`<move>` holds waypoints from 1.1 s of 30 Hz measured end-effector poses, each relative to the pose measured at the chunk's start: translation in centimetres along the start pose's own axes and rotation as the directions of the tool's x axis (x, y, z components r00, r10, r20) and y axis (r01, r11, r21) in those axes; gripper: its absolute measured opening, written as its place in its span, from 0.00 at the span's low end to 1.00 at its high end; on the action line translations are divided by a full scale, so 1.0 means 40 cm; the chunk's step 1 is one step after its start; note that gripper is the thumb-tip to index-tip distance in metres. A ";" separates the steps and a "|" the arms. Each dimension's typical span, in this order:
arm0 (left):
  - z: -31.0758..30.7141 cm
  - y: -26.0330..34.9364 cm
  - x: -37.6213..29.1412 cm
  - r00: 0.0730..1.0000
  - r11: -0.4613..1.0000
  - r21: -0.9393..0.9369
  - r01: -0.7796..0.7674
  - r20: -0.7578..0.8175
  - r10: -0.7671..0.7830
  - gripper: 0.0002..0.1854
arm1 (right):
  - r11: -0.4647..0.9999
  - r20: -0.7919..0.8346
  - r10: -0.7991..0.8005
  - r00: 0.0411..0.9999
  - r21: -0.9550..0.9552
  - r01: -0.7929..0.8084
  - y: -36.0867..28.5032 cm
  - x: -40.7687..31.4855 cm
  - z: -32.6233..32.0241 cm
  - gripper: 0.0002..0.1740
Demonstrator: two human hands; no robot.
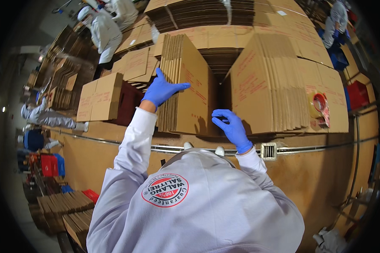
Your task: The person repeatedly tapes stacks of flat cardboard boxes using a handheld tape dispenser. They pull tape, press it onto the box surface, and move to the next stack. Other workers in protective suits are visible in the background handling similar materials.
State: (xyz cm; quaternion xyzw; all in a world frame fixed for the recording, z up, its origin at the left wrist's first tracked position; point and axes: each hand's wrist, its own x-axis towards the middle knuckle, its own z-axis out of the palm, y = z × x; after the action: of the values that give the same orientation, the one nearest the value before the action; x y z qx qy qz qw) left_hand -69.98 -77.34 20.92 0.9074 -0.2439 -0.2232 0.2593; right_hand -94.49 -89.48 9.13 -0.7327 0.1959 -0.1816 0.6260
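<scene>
My left hand (164, 88), in a blue glove, lies at the near edges of an upright stack of flattened cardboard cartons (194, 91). Its thumb and fingers are spread across the stack; whether they press on it is hard to see. My right hand (231, 128), also gloved in blue, hovers just right of that stack's front with fingers curved and nothing in them. Across a dark gap stands a second stack of flattened cartons (266, 85). A tape dispenser with a roll of tape (319, 106) rests on cardboard at the right.
Bundled flat cartons (202, 15) are piled behind. A closed carton (99, 96) sits on a dark red crate (129, 102) at left. A floor drain grate (269, 151) lies by my right arm. Several co-workers in white, one (103, 33) at upper left, are around.
</scene>
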 end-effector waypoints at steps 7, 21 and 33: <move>-0.058 -0.251 0.039 0.966 0.998 0.049 -0.037 -0.255 0.048 0.61 | 0.953 -0.101 0.168 0.981 0.271 -0.136 0.294 0.137 0.133 0.09; -0.044 -1.066 -0.290 0.963 0.783 -0.601 0.162 -0.078 -0.259 0.66 | 0.540 0.123 0.669 0.733 0.596 -0.594 0.989 0.381 0.310 0.47; -0.856 -1.325 -0.129 0.991 0.814 -0.579 -0.056 -0.133 -0.027 0.65 | 0.410 0.199 0.563 0.803 0.776 -0.479 0.488 0.552 0.779 0.38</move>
State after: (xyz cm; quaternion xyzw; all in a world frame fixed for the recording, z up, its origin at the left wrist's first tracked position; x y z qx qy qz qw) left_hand -38.48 -22.50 17.88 0.7961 -0.1528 -0.2229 0.5414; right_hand -60.77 -77.20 -14.41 -0.2658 0.3402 -0.0793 0.8985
